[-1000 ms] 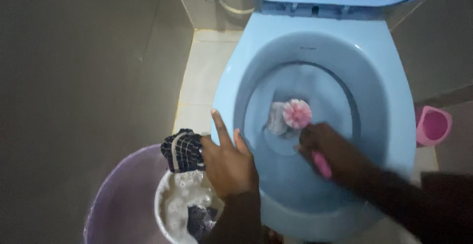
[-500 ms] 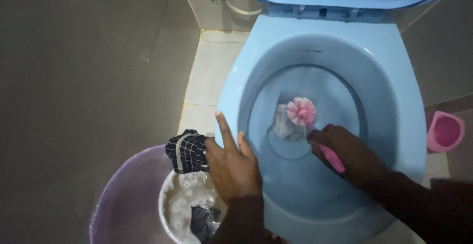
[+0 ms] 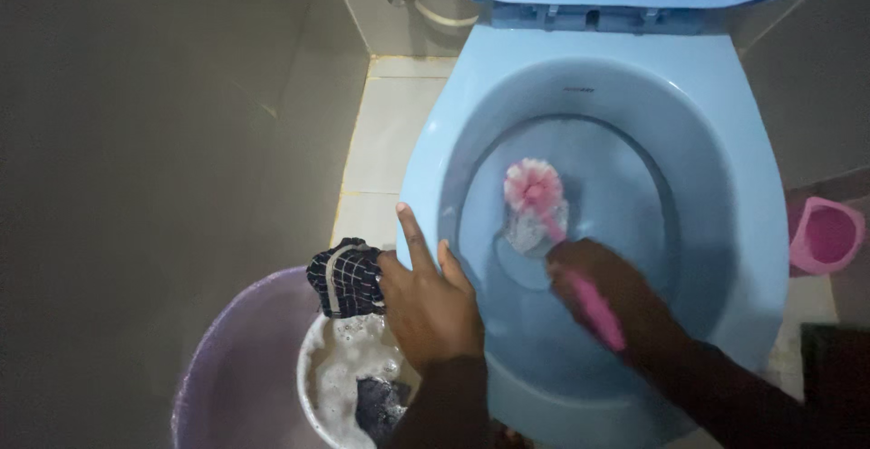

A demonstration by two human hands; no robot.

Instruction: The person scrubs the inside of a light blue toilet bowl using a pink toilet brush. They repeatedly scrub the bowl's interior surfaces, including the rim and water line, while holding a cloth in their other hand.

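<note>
We are gripping the brush [image 3: 553, 231] in our right hand [image 3: 603, 286], fingers wrapped tight round its pink handle, which is running up and away from the hand to the round pink-and-white bristle head resting against the inner wall of the bowl [image 3: 634, 168], just above the water. The brush is looking light and stiff in the shaft, soft and springy at the bristles, and probably slick when wet, so the handle's lower end, where we are holding it, seems the sound place to take it. Our right forearm is reaching in from the lower right, wrist bent down into the bowl. Our left hand [image 3: 430, 299] is pinching a dark checked cloth [image 3: 344, 277] with thumb and curled fingers, two fingers pointing up along the toilet rim [image 3: 426, 168]. Below that hand a small white bucket [image 3: 313, 386] of suds is sitting inside a purple basin [image 3: 227, 367]; beyond the right hand, a pink holder [image 3: 825, 236] is standing.
</note>
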